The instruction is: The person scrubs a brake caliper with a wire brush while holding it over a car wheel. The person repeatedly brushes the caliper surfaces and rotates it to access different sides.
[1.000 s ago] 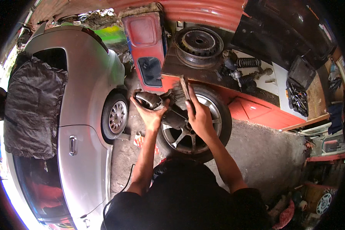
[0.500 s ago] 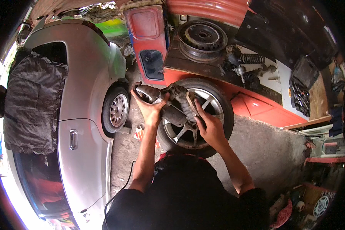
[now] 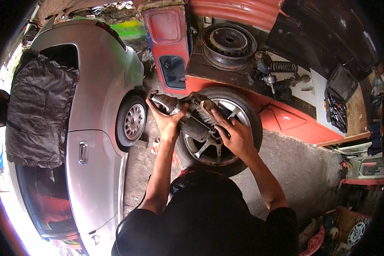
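Note:
My left hand (image 3: 166, 119) is closed around the silver, rounded end of a grimy metal car part (image 3: 195, 129), which looks like a starter motor. Its dark cylinder points down and to the right. In my right hand (image 3: 239, 138) is a brush (image 3: 207, 109) with a wooden back. The brush's bristles face the car part and lie against or very close to it; exact contact cannot be made out. Both hands are above a car wheel (image 3: 254, 128) with a spoked silver rim, which the car part partly hides.
A silver car (image 3: 91, 85) stands on the left, its wheel (image 3: 132, 121) near my left hand. Ahead, a low bench (image 3: 196, 64) bears a steel rim (image 3: 230, 40), shock absorbers with coil springs (image 3: 283, 67) and an open tool case (image 3: 339, 106). A thin cable (image 3: 143, 198) runs by my left arm.
My right hand has tilted the brush, so its bristles show more clearly, and its fingers have shifted along the wooden back. My left hand keeps its hold. The view has moved slightly.

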`<state>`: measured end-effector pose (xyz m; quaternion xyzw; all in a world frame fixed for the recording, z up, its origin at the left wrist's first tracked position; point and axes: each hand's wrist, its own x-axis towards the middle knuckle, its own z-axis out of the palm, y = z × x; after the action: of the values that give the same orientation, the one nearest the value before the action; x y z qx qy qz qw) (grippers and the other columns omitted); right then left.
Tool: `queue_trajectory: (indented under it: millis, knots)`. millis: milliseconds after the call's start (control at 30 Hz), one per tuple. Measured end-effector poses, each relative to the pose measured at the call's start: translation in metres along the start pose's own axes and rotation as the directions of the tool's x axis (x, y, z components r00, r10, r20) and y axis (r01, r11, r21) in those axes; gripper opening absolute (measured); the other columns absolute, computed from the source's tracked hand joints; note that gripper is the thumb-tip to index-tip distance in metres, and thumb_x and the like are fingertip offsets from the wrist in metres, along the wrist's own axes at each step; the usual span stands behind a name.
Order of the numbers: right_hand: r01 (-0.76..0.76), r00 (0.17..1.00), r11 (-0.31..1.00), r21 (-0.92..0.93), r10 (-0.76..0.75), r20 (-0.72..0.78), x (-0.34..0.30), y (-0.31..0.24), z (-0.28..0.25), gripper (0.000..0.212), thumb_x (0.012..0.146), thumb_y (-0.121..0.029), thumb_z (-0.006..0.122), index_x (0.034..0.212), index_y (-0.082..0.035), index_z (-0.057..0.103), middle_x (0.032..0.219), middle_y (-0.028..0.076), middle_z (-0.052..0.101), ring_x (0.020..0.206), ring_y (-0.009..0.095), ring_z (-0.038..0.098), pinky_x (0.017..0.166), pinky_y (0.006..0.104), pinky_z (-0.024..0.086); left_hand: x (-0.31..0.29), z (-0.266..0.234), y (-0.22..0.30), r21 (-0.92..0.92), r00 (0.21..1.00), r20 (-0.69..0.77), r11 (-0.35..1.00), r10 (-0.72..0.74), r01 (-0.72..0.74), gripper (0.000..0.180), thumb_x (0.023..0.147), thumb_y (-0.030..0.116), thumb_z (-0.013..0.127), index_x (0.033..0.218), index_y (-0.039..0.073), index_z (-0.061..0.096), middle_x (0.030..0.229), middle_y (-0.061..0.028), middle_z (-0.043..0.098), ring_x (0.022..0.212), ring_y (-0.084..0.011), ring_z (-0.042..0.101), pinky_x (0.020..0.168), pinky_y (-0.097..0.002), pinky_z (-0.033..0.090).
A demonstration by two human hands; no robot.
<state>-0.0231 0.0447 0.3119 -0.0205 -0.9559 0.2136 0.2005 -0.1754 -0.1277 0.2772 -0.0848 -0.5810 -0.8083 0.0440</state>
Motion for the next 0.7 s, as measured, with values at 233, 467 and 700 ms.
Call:
queue_trajectory:
  millis: [233, 467, 700]
  knots:
    - [0.080, 0.982, 0.984, 0.157, -0.051, -0.181, -0.008, 0.011, 0.000, 0.063, 0.086, -0.015, 0.073, 0.144, -0.026, 0.052, 0.082, 0.015, 0.066, 0.070, 0.033, 0.067, 0.062, 0.0409, 0.054, -0.001, -0.002, 0.014, 0.203, 0.990, 0.102, 0.972, 0.099, -0.118, 0.101, 0.064, -0.004, 0.087, 0.144, 0.019, 0.030, 0.107, -0.0058, 0.056, 0.095, -0.0191, 0.057, 0.084, -0.0354, 0.052]
    - [0.051, 0.985, 0.928, 0.368, 0.014, -0.171, -0.020, 0.026, 0.003, 0.057, 0.091, -0.009, 0.067, 0.146, -0.017, 0.051, 0.086, 0.018, 0.067, 0.068, 0.029, 0.066, 0.068, 0.0358, 0.051, 0.000, -0.017, -0.001, 0.050, 1.000, -0.001, 0.998, 0.022, -0.022, 0.121, 0.056, 0.007, 0.095, 0.149, 0.018, 0.018, 0.127, -0.0122, 0.045, 0.111, -0.0232, 0.051, 0.096, -0.0368, 0.047]
    - [-0.063, 0.971, 0.862, 0.502, 0.170, -0.169, -0.012, 0.013, 0.009, 0.051, 0.097, -0.013, 0.059, 0.146, -0.005, 0.046, 0.131, 0.024, 0.060, 0.116, 0.027, 0.064, 0.094, 0.0332, 0.047, -0.001, -0.009, 0.018, 0.104, 0.994, 0.004, 0.988, 0.110, -0.110, 0.120, 0.061, 0.000, 0.089, 0.154, 0.016, 0.015, 0.121, -0.0089, 0.051, 0.108, -0.0240, 0.053, 0.097, -0.0389, 0.045]
